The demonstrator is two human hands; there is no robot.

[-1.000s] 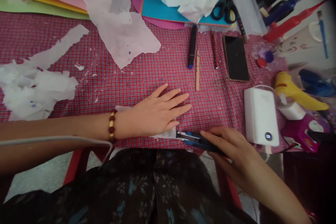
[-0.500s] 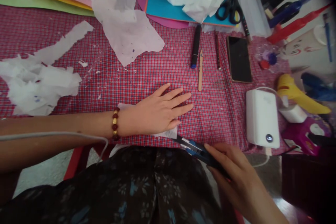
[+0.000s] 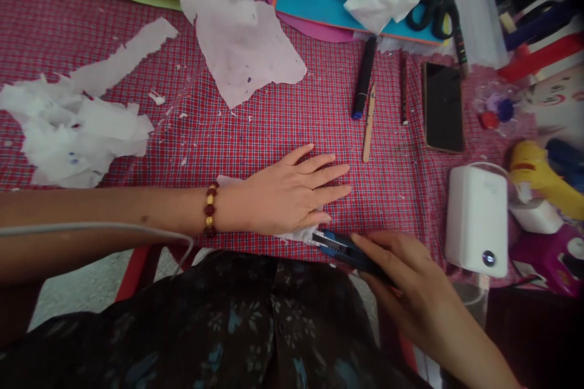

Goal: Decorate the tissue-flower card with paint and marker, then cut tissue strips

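Note:
My left hand [image 3: 287,194] lies flat with its fingers spread, pressing a small piece of white paper [image 3: 298,234] onto the red checked cloth [image 3: 255,134]. Most of that paper is hidden under the palm and wrist. A beaded bracelet [image 3: 210,209] circles the left wrist. My right hand [image 3: 406,273] is wrapped round a blue and black utility knife [image 3: 344,249], whose tip points left and meets the paper's edge beside my left little finger. The knife lies low, near the table's front edge.
Beyond my hands lie a marker [image 3: 365,76], a wooden stick [image 3: 369,124], a pencil [image 3: 404,88] and a phone [image 3: 443,107]. A white power bank [image 3: 477,219] stands at right. Torn paper [image 3: 86,140] is heaped at left. Scissors [image 3: 435,12] rest at the back.
The view has shifted, so the table's things appear further right. The knife's tip sits closer to my left hand at the paper's edge. My left hand stays flat.

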